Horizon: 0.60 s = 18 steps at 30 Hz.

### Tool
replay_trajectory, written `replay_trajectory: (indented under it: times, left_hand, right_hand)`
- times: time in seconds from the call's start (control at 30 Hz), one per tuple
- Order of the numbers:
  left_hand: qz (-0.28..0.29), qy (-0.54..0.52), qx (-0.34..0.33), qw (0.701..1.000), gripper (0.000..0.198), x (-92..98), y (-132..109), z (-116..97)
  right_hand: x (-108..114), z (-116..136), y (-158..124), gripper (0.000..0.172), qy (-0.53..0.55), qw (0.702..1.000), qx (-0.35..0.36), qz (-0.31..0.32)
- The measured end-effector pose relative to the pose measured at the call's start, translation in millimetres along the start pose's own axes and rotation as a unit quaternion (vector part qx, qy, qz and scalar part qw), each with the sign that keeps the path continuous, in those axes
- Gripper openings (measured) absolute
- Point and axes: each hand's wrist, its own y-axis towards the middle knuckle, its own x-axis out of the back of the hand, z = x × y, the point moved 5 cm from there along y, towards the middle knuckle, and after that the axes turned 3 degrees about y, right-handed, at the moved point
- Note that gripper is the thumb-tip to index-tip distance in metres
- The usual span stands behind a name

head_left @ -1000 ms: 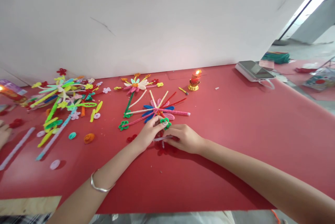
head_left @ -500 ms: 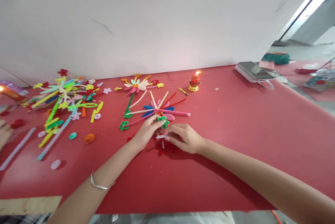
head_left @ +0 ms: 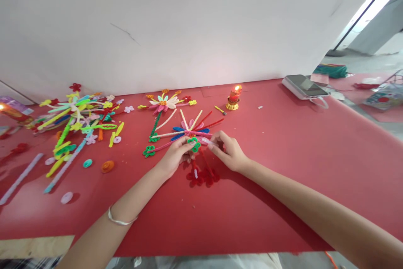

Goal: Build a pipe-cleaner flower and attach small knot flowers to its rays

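My left hand [head_left: 174, 155] pinches a green pipe-cleaner flower [head_left: 194, 145] between thumb and fingers, just in front of the large flower. My right hand [head_left: 229, 152] is closed on a short pale stick [head_left: 205, 140], its tip pointing left toward the green flower; a small gap seems to separate them. Behind both hands lies a large pipe-cleaner flower [head_left: 178, 134] with blue and pink petals and cream, red and pink stems. Two red pipe-cleaner flowers [head_left: 211, 177] rest on the table below my hands, one with a small lilac piece [head_left: 195, 173] on it.
A lit red candle [head_left: 234, 97] in a gold holder stands behind, near a yellow pencil stub [head_left: 220, 110]. A white device with a dark screen [head_left: 307, 85] lies far right. Left are a finished-looking flower [head_left: 163, 102], a colourful pipe-cleaner heap [head_left: 74, 109] and another lit candle [head_left: 14, 113].
My right hand has moved up and slightly right with the pale stick, uncovering the red flowers. My left hand still holds the green flower. Another person's hand at the far left has left view.
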Motion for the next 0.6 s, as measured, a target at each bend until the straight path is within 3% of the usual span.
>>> replay_trajectory:
  times: [0.3,0.6]
  left_hand:
    - [0.018,-0.08,-0.003,0.997,0.026,5.2,3.5,1.7]
    - [0.014,-0.106,-0.003,0.994,0.027,7.2,6.9,3.3]
  right_hand:
    - [0.7,-8.3,3.0,0.014,-0.035,0.998,-0.058,0.01]
    - [-4.8,-3.5,6.1,0.011,-0.061,0.996,-0.008,0.071]
